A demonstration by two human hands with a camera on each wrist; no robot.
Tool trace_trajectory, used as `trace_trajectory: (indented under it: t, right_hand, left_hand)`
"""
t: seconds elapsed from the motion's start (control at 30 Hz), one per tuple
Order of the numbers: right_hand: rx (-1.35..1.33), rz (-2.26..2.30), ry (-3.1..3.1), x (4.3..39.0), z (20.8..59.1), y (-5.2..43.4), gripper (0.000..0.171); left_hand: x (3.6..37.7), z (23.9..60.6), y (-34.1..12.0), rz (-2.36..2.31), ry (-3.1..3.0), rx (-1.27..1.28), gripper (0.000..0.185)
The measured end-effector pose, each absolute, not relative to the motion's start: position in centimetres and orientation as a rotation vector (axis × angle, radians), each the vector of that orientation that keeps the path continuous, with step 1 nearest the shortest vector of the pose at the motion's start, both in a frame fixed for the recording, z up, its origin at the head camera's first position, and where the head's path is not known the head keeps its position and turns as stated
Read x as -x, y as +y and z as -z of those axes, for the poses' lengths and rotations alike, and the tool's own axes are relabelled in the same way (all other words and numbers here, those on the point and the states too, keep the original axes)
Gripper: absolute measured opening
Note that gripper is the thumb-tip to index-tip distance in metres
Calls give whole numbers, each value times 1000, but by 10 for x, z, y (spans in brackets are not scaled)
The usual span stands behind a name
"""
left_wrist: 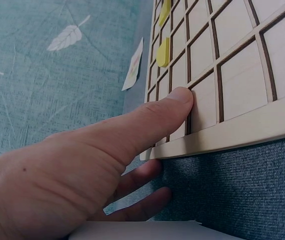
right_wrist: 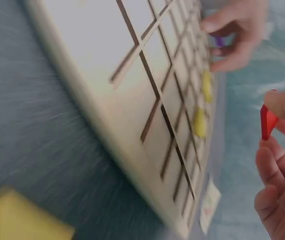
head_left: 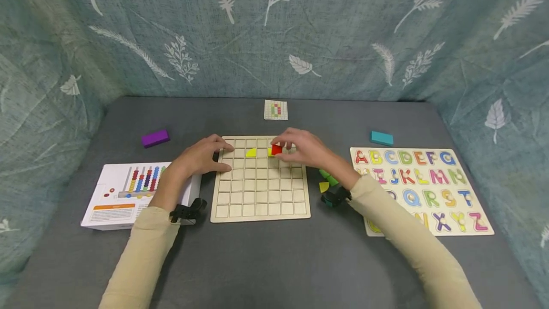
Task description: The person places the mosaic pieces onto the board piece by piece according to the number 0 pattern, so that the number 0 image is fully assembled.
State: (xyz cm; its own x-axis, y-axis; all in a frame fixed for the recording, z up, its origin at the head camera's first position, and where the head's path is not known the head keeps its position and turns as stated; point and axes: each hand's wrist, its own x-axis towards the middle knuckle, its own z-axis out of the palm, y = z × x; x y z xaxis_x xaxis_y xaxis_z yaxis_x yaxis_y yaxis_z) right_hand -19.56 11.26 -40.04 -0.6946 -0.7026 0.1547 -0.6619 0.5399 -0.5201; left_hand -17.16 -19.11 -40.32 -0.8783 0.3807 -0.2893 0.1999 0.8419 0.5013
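A wooden grid board point(head_left: 259, 199) lies in the middle of the grey table, with two yellow pieces point(head_left: 251, 152) in its far rows. My right hand point(head_left: 296, 149) hovers over the board's far right part and pinches a small red piece point(head_left: 276, 149), also visible as the red piece point(right_wrist: 267, 121) between fingertips. My left hand point(head_left: 206, 156) rests at the board's left edge, its thumb point(left_wrist: 152, 120) pressing on the wooden grid board point(left_wrist: 242, 90) and the other fingers on the table beside it.
A pattern card point(head_left: 276, 109) lies beyond the board. Loose green and yellow pieces point(head_left: 327, 180) sit right of it. An alphabet puzzle point(head_left: 422, 187) is at the right, a white abacus box point(head_left: 128, 194) at the left, a purple block point(head_left: 155, 138) and a teal block point(head_left: 381, 138) farther back.
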Motion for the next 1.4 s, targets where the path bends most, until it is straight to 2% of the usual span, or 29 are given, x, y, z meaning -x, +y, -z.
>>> trace_trajectory:
  t: [0.27, 0.57, 0.8, 1.07, 1.23, 1.4]
  right_hand:
    - [1177, 590, 2690, 218, 408, 74, 30]
    - [1155, 481, 2675, 219, 410, 69, 27]
    - [1237, 446, 2644, 216, 413, 66, 28]
    - [1223, 438, 2699, 209, 412, 63, 10]
    - [1204, 627, 2704, 197, 407, 77, 14]
    - [1062, 1039, 2664, 167, 395, 128, 21]
  left_hand:
    - [175, 399, -187, -631, 2645, -432, 57]
    - [175, 399, -184, -654, 2643, -454, 56]
    - [172, 398, -188, -653, 2637, -443, 56]
    - [170, 400, -191, -672, 2631, -441, 56]
    - [168, 403, -191, -665, 2624, -431, 56]
    - [169, 401, -193, -689, 2636, -431, 56]
